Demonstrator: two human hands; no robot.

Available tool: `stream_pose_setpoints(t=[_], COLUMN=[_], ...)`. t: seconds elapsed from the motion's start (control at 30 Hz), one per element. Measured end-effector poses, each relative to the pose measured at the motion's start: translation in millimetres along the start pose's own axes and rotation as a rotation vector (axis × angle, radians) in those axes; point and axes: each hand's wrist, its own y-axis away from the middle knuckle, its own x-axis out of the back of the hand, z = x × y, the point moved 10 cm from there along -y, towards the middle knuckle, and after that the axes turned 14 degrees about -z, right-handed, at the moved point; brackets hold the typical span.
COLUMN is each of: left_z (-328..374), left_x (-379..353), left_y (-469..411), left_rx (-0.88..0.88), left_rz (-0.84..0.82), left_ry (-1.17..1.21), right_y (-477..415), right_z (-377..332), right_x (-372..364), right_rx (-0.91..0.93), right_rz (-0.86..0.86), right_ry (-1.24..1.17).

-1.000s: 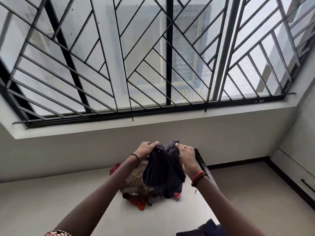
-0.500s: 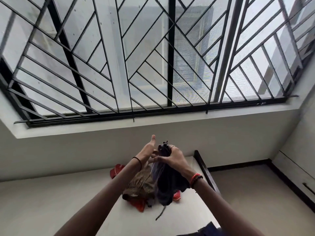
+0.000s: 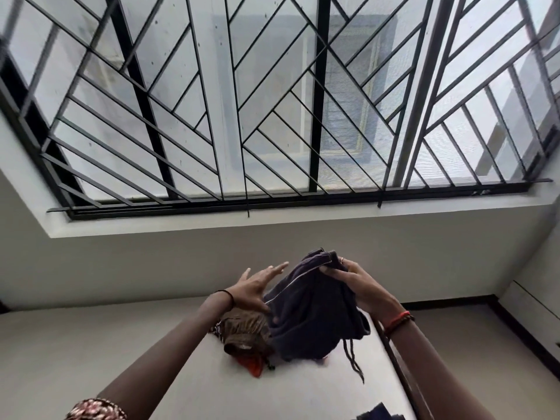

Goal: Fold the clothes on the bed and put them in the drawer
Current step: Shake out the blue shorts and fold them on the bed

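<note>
Your right hand [image 3: 362, 287] has its grip clamped on the top of the dark garment [image 3: 312, 316], holding it up over the bed [image 3: 136, 353] near the far right corner. Your left hand [image 3: 257, 287] touches the garment's side, fingers straight and apart. A brown-and-red pile [image 3: 242, 334] lies on the bed beneath.

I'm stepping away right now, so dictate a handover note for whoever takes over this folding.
Right grip pinches the bunched top of the dark garment, held up above the bed. Left grip is open, fingers spread at the garment's side.
A brown patterned cloth and a red cloth lie heaped on the bed below it; another dark cloth shows at the bottom edge.
Done: nothing seen in a drawer. Left: finish folding the dark garment, fold the rest, put all away.
</note>
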Motion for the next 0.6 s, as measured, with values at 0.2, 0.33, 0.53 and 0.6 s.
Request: stream_pose_setpoints(t=[0.2,0.33,0.53,0.6], left_z=[-32,-36,-12,-20], left_x=[-22,-34,-64,-59], left_y=[10,11,6,14], left_rx=[0.149,0.152,-0.044,-0.056], left_rz=[-0.057,-0.094,-0.267,-0.157], left_ry=[-0.032,-0.073,0.306,0.534], right_y=[10,16,24,32], right_z=[-28,-40,-53,-61], right_x=[-3,-11,-10,5], right_rx=[0.040,0.042,0.076,0.123], right_rz=[-0.102,-0.175,-0.139,-0.078], right_ry=[-0.034,-0.021,0.018,0.015])
